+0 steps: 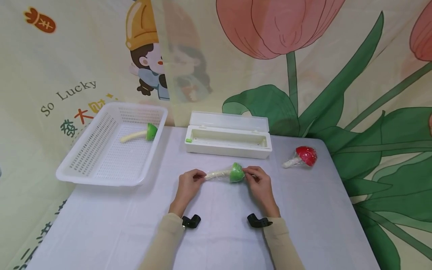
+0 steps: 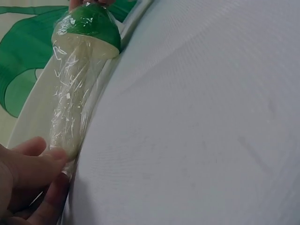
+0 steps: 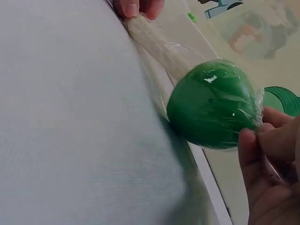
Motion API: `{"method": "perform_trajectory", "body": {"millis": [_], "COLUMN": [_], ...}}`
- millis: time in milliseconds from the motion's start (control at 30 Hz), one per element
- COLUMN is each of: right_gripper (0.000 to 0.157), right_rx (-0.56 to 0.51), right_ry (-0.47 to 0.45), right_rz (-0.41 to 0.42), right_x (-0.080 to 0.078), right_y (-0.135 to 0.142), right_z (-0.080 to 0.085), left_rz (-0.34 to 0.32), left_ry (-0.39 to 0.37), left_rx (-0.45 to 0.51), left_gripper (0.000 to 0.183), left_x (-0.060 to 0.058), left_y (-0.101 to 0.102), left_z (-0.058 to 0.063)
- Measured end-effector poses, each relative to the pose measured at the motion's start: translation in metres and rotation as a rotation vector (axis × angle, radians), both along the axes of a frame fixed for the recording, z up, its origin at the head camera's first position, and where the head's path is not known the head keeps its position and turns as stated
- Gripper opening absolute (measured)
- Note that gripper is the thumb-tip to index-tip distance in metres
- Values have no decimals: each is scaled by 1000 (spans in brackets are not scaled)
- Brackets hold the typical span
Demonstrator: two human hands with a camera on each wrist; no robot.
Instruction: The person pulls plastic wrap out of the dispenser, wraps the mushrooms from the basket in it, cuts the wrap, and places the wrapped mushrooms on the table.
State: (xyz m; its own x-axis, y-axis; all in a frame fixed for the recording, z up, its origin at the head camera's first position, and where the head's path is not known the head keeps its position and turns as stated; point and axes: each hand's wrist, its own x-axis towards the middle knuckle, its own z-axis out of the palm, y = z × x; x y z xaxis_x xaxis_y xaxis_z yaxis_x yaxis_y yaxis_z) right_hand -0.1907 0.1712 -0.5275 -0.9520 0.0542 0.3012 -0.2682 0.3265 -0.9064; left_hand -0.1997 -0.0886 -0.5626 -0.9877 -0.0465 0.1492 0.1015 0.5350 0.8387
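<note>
A toy mushroom with a green cap and pale stem [image 1: 222,174], wrapped in clear plastic film [image 2: 70,93], lies crosswise between the two hands. At its stem end the left hand [image 1: 189,185] pinches the film between thumb and fingers. On the other side, the right hand [image 1: 260,186] pinches the film gathered by the green cap [image 3: 211,103]. Behind the mushroom stands a long white box [image 1: 229,150] with its clear lid [image 1: 233,122] raised. The right wrist view shows the left fingertips [image 3: 133,8] at the far end of the stem.
A white plastic basket [image 1: 101,178] at the left contains an unwrapped green-capped mushroom [image 1: 151,132]. To the right lies a film-wrapped mushroom with a red cap [image 1: 306,156]. A white cloth [image 1: 222,247] covers the table, and a printed curtain [image 1: 199,22] hangs behind it.
</note>
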Motion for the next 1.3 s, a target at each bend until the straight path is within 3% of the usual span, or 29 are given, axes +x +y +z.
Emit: {"method": "perform_trajectory", "body": {"millis": [200, 367, 533, 700, 1000, 1300], "right_gripper": [15, 13, 11, 21, 11, 24], "right_rx": [-37, -43, -18, -25, -69, -66], "right_ry": [-30, -60, -9, 13, 32, -31], "right_rz": [60, 12, -47, -34, -70, -3], "right_x": [-1, -1, -4, -14, -16, -18], "right_y": [6, 6, 5, 11, 12, 12], "right_z": [6, 5, -8, -32, -37, -39], "left_rz": [41, 64, 34, 17, 60, 68], "left_ry": [33, 19, 21, 29, 64, 15], "left_rx": [3, 22, -4, 6, -40, 18], "left_gripper": [13, 11, 13, 19, 14, 14], "left_x": [-2, -3, -3, -3, -3, -3], "left_y": [-1, -2, -3, -3, 1, 1], "left_z": [-1, 0, 1, 0, -2, -1]}}
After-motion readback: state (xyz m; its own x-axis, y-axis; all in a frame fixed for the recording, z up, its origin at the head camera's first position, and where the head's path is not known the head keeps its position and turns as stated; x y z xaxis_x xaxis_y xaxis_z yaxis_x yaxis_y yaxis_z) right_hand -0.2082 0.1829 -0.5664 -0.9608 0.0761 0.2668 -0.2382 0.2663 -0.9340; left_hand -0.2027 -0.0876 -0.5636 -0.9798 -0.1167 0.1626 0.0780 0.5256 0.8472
